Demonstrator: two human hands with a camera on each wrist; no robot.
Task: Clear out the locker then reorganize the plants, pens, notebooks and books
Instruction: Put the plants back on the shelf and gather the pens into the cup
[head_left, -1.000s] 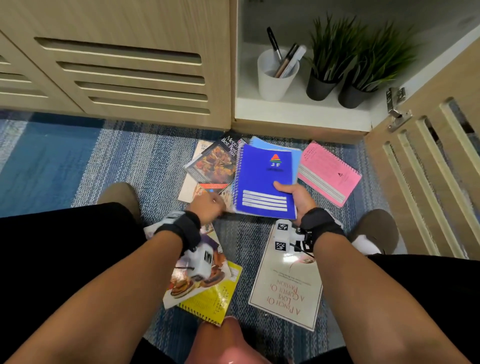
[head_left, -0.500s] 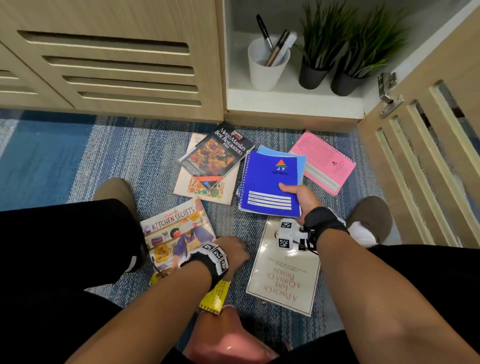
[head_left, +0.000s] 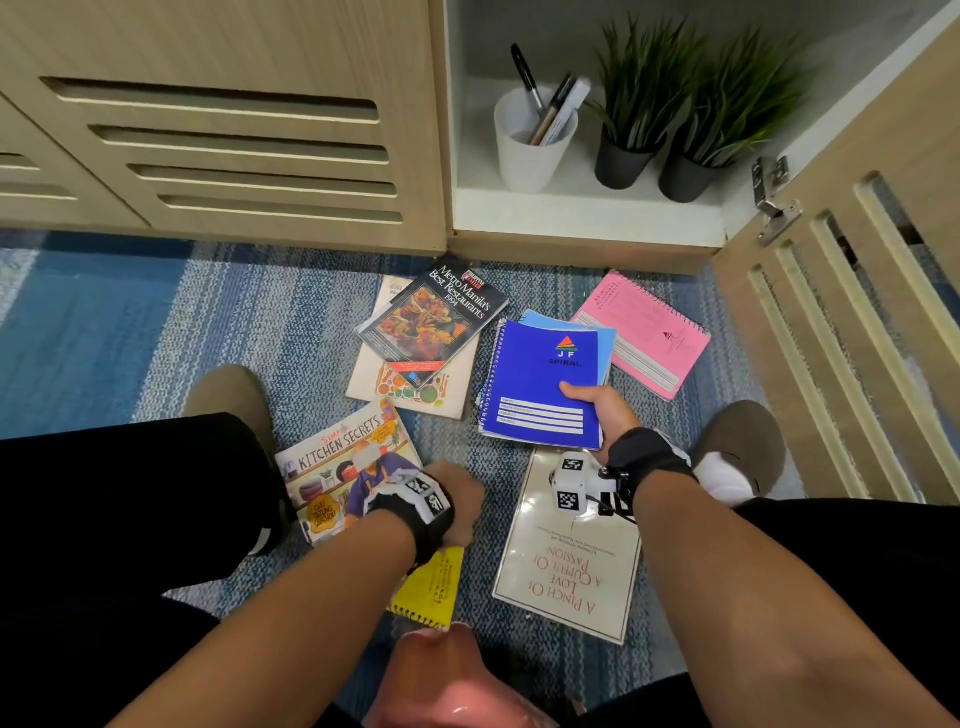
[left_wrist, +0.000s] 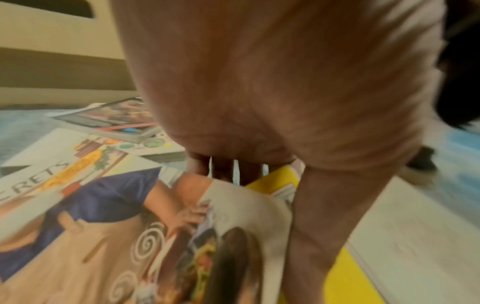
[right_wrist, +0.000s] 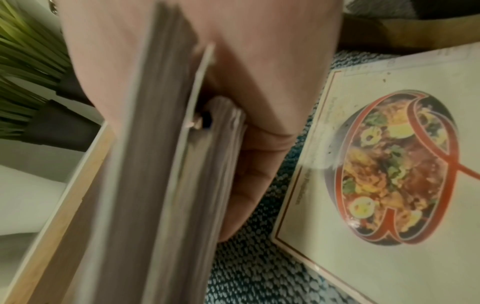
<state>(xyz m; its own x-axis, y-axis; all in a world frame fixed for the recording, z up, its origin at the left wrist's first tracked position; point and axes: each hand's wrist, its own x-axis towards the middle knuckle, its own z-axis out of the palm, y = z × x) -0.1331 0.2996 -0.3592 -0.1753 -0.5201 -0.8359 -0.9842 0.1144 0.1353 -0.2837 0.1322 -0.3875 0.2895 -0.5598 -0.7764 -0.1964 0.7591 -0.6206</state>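
Right hand (head_left: 597, 410) grips a stack of spiral notebooks, dark blue notebook (head_left: 540, 384) on top and a lighter blue one beneath, thumb on the cover and fingers (right_wrist: 249, 174) curled under; the stack is tilted above the rug (head_left: 156, 332). Left hand (head_left: 460, 501) is down at the right edge of the Kitchen Secrets book (head_left: 343, 467), fingers curled at its cover where the yellow notebook (head_left: 431, 587) lies beneath; whether it has a firm grip cannot be told.

Plants (head_left: 691, 104) and the pen cup (head_left: 535, 140) stand in the open locker (head_left: 582, 218); books and the pink notebook (head_left: 644, 332) lie on the rug.

Judgement: the gathering of notebooks is in hand. Next move calls for freeing the yellow notebook from under the book and adding it to the held stack.
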